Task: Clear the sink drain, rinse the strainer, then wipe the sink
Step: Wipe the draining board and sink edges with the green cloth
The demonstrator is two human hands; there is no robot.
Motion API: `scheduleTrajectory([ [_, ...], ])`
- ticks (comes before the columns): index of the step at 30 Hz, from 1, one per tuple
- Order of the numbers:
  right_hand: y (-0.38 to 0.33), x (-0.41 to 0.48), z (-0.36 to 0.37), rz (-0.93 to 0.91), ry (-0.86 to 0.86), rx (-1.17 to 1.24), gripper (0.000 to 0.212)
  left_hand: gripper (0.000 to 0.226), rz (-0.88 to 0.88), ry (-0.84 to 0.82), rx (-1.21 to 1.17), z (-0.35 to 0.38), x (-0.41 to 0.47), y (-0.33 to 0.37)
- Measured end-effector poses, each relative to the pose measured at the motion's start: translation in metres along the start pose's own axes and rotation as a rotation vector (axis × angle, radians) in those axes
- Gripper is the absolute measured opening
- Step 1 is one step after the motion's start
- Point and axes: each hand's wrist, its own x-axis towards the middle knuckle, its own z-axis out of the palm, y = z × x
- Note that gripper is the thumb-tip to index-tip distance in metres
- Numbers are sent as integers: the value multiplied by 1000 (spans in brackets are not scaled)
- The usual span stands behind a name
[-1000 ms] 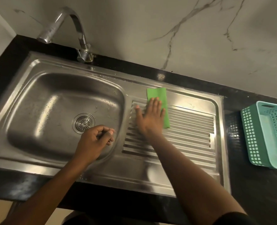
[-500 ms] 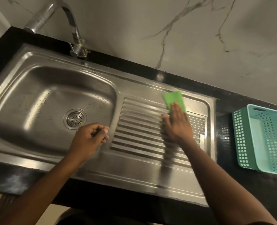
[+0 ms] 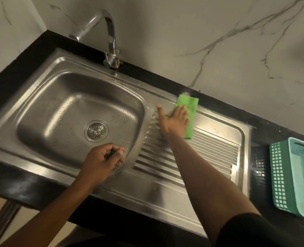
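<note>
A steel sink (image 3: 46, 97) with a ribbed drainboard (image 3: 210, 154) fills the view. The round strainer (image 3: 96, 131) sits in the drain at the bottom of the basin. My right hand (image 3: 172, 120) lies flat, fingers spread, pressing a folded green cloth (image 3: 189, 111) onto the far left corner of the drainboard. My left hand (image 3: 103, 161) hovers over the basin's near right corner with its fingers curled closed; whether anything small is pinched in them is unclear.
A chrome tap (image 3: 110, 38) stands behind the basin, its spout turned left. A teal plastic basket (image 3: 293, 175) sits on the black counter (image 3: 260, 168) right of the sink. A marble wall rises behind.
My right hand slid the green cloth from the right part of the drainboard back to its far left corner. The left hand stayed closed over the basin's corner.
</note>
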Motion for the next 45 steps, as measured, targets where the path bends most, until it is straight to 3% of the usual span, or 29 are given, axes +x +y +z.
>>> scheduleTrajectory([
  [5, -62, -6, 36, -334, -140, -122, 114, 31, 11, 20, -15, -7, -4, 2],
  [9, -2, 4, 13, -557, -128, -266, 87, 28, 9, -1, -27, -3, -5, 1],
  [19, 182, -3, -70, -18, 55, -233, 89, 15, 40, -64, 1, 23, -15, 10],
  [22, 224, -12, -93, 96, 33, -265, 76, 15, 56, -79, -11, 25, -17, 11],
  [27, 216, -51, -75, 135, 115, -202, 63, 21, 75, -155, 8, 35, -17, 7],
  [37, 228, -205, -44, 29, 77, -180, 78, 13, 147, -302, 29, 85, -18, 28],
  [39, 228, -232, -45, 40, 61, -139, 71, 21, 158, -313, 34, 95, -20, 30],
  [43, 238, -259, -73, 57, 37, 28, 27, 24, 177, -305, 40, 105, -29, 33],
  [45, 248, -249, -100, 120, 170, 117, 36, 25, 177, -296, 39, 107, -34, 32],
])
